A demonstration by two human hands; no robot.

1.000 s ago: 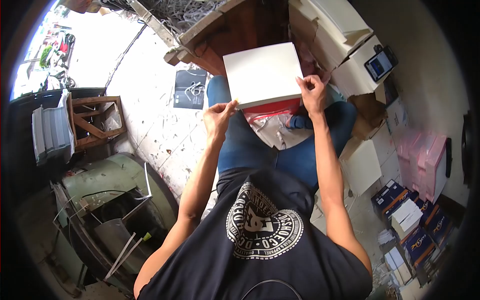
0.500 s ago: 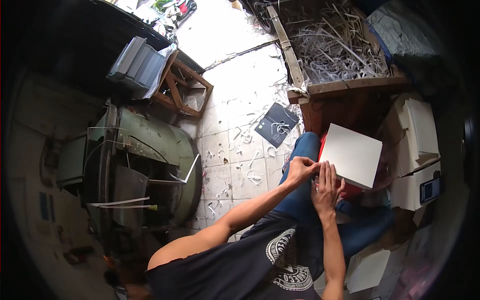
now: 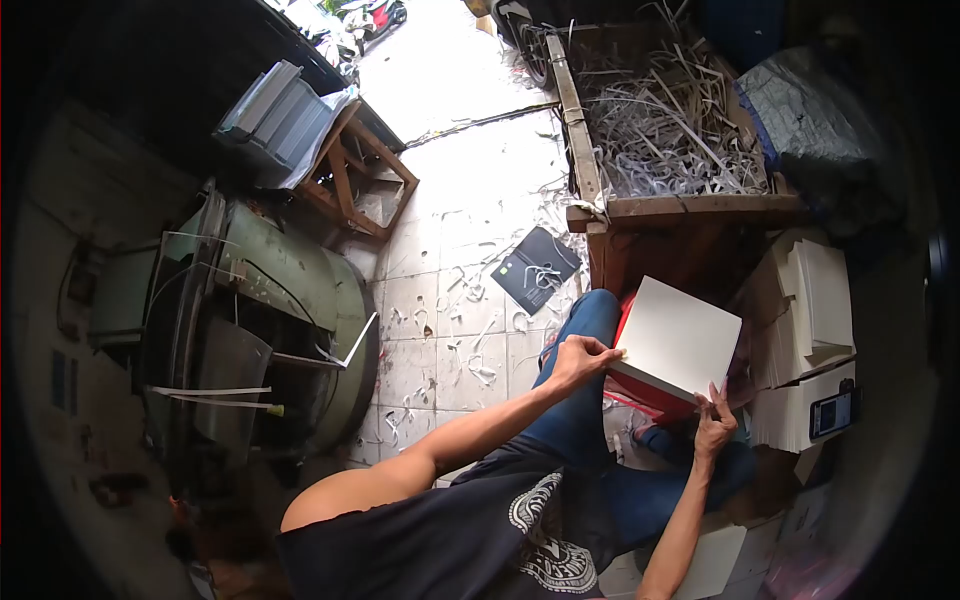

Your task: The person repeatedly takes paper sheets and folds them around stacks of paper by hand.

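A squared stack of cream paper sheets [image 3: 680, 335] rests on a red surface [image 3: 643, 393] beside my bent knee. My left hand [image 3: 585, 362] is closed in a pinch at the stack's left corner. At its near right corner, my right hand [image 3: 714, 428] has thumb and fingertips on the edge, with the fingers closed up around it. Whether they grip the whole stack or only the upper sheets cannot be made out.
More cream paper stacks [image 3: 825, 300] stand at the right, with a phone [image 3: 832, 410] against them. Ahead is a wooden bin [image 3: 690, 212] full of paper strips. A green machine [image 3: 290, 270] stands left. A dark folder [image 3: 535, 270] and scraps lie on the tiled floor.
My right hand has moved from the stack's left near side, beside my left hand, to its near right corner. The left hand stays at the left corner. The camera view has shifted slightly.
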